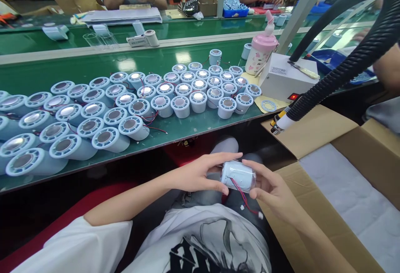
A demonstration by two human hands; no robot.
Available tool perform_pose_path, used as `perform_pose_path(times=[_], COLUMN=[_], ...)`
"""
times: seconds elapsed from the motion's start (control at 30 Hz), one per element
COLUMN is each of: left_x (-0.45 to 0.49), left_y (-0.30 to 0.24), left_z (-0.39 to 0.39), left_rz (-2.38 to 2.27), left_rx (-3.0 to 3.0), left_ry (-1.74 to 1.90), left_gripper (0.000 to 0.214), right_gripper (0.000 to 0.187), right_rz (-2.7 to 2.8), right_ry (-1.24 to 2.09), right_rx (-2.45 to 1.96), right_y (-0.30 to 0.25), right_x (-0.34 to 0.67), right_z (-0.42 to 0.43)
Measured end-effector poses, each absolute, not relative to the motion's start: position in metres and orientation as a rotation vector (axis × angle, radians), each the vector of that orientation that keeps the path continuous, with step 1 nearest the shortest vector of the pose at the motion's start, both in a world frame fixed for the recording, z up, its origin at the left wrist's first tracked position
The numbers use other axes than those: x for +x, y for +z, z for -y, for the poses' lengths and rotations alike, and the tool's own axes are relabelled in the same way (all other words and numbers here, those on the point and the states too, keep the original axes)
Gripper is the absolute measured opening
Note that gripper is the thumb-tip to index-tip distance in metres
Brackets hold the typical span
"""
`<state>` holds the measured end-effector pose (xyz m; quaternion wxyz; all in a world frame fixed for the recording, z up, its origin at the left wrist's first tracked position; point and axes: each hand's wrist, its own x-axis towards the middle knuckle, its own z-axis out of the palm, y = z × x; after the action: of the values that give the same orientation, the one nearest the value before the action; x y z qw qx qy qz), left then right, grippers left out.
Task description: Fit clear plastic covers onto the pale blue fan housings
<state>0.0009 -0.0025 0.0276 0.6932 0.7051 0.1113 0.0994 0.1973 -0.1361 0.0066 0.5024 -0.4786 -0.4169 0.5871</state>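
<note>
Over my lap I hold a pale blue cylinder part (238, 176) on its side, with red wires trailing from it. My left hand (200, 174) grips its left end, fingers closed over the top. My right hand (271, 189) holds its right end between thumb and fingers. Several more pale blue cylinder parts (137, 102) with shiny round tops stand and lie in rows on the green workbench (46, 71) in front of me.
An open cardboard box (315, 131) with white padding sits at my right. A black ribbed hose (346, 71) crosses above it. A white box (283, 79) and a pink bottle (262, 52) stand on the bench. Two people work across the bench, another's arm at far right.
</note>
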Motion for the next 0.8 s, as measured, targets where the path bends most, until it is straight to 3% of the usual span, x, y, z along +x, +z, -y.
perform_pose_path(times=[0.3, 0.47, 0.8], left_x=[-0.003, 0.000, 0.003], left_y=[0.013, 0.021, 0.034], left_z=[0.008, 0.010, 0.011], left_rz=[-0.222, -0.224, -0.127], left_rx=[1.574, 1.532, 1.569], left_ry=[0.216, 0.267, 0.323], left_gripper=[0.085, 0.087, 0.073], right_gripper=[0.049, 0.063, 0.064], right_rz=[1.116, 1.184, 1.431], right_ry=[1.396, 1.225, 0.962], right_rx=[-1.208, -1.190, -1.274], right_y=[-0.001, 0.004, 0.020], right_x=[0.196, 0.197, 0.200], right_z=[0.138, 0.142, 0.149])
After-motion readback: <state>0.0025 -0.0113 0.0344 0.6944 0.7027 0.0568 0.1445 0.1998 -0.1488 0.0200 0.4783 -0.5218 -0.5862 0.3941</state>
